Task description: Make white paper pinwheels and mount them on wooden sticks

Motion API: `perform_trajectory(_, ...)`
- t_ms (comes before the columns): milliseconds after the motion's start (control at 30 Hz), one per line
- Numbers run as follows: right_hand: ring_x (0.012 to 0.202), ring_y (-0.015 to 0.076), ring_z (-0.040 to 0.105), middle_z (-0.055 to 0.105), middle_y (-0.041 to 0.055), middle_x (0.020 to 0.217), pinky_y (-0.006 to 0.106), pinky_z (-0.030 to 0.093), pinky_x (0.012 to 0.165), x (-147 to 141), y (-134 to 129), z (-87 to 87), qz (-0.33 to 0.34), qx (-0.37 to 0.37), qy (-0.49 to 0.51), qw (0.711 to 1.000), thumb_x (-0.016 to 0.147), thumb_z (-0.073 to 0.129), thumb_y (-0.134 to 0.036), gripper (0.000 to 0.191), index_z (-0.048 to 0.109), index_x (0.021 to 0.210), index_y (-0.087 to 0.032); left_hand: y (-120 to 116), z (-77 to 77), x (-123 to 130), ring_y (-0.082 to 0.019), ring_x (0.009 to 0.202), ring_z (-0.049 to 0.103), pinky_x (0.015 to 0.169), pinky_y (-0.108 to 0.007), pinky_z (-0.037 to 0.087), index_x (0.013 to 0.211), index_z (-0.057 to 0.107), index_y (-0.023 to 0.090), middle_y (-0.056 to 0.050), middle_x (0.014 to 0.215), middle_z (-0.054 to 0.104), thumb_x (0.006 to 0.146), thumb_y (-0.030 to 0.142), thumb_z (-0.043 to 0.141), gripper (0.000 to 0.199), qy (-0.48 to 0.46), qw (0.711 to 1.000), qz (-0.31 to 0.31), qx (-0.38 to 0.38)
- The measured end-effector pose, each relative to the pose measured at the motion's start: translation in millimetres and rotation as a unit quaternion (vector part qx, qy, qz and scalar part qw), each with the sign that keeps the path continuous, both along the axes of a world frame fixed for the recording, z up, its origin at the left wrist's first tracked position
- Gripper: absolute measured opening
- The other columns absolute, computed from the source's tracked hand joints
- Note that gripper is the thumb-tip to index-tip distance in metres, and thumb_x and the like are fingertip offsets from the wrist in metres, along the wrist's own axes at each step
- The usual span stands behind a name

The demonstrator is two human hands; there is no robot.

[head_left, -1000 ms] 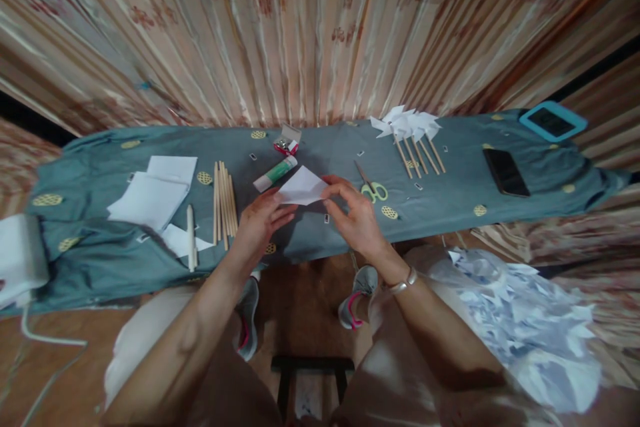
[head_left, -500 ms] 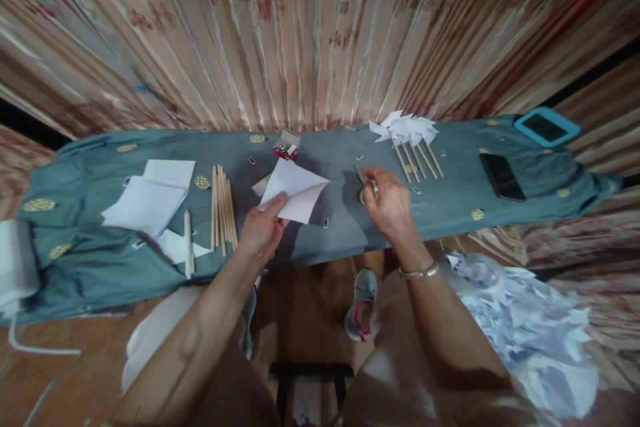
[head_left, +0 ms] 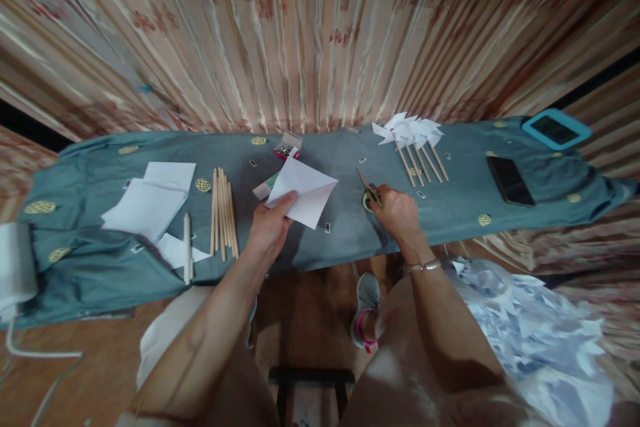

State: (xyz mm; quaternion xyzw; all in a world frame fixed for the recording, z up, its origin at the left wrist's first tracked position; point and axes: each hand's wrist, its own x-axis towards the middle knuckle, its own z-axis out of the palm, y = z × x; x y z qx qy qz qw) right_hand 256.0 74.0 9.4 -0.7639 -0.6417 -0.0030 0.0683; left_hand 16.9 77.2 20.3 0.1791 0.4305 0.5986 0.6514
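My left hand [head_left: 270, 230] is closed on a white sheet of paper [head_left: 303, 190] with a crease across it, thumb on top, held above the cloth. Farther right, my right hand [head_left: 397, 214] has its fingers closed round a pair of scissors [head_left: 367, 180], whose blades point away and to the left. Beside these fingers shows a small round yellow-green thing [head_left: 367, 200], too unclear to name. Just behind the paper stands an open small box [head_left: 287, 146] with metallic bits in it. Part of a green and white packet [head_left: 265, 187] shows from behind the paper.
Several wooden sticks [head_left: 223, 214] and stacked white papers [head_left: 145, 207] lie to the left, near a white pen-like stick [head_left: 187, 247]. Paper pinwheels [head_left: 410, 130] lie back right, then a phone [head_left: 510, 180] and a blue-framed tablet [head_left: 557, 128]. A plastic bag of paper [head_left: 530, 327] is below right.
My right hand has closed round the scissors and shifted slightly right and nearer me. The paper in my left hand has moved a little to the right. The view has shifted slightly.
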Motion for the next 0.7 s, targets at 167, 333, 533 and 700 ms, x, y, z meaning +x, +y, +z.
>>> perform_trajectory(167, 0.081, 0.0262, 0.073, 0.077, 0.0117, 0.088, 0.036, 0.053, 0.072, 7, 1, -4.9, -0.024, 0.063, 0.269, 0.961, 0.078, 0.067, -0.031, 0.023, 0.07, 0.096, -0.017, 11, 0.7, -3, -0.026, 0.097, 0.072, 0.095, -0.039, 0.055, 0.085, 0.07, 0.011, -0.007, 0.086, 0.077, 0.048, 0.018, 0.092, 0.044, 0.012, 1.0, 0.007, 0.024)
perform_trajectory(333, 0.063, 0.0171, 0.068, 0.073, 0.0016, 0.071, 0.022, 0.042, 0.045, -9, -6, -6.8, -0.054, 0.041, 0.691, 0.719, 0.059, 0.082, -0.036, 0.038, 0.066, 0.09, -0.02, 19, 0.9, -5, -0.024, 0.093, 0.072, 0.092, -0.037, 0.055, 0.082, 0.07, 0.013, -0.006, 0.086, 0.076, 0.049, 0.018, 0.091, 0.039, 0.013, 0.999, 0.03, 0.026)
perform_trajectory(533, 0.073, 0.0128, 0.07, 0.074, 0.0002, 0.083, 0.023, 0.057, 0.065, -38, -11, -15.9, -0.041, -0.035, 0.84, 0.54, 0.068, 0.081, -0.035, 0.024, 0.065, 0.081, -0.023, 18, 3.3, -1, -0.025, 0.088, 0.073, 0.087, -0.037, 0.056, 0.079, 0.071, 0.012, -0.006, 0.083, 0.076, 0.045, 0.02, 0.092, 0.041, 0.023, 0.999, 0.023, 0.042)
perform_trajectory(700, 0.081, 0.0142, 0.071, 0.075, 0.0011, 0.09, 0.027, 0.06, 0.078, -47, -8, -21.9, -0.02, -0.023, 0.844, 0.535, 0.071, 0.079, -0.043, 0.027, 0.065, 0.086, -0.025, 15, 2.1, 6, -0.023, 0.082, 0.072, 0.082, -0.034, 0.056, 0.079, 0.072, 0.012, -0.005, 0.08, 0.076, 0.044, 0.017, 0.09, 0.04, 0.032, 0.998, 0.026, 0.038)
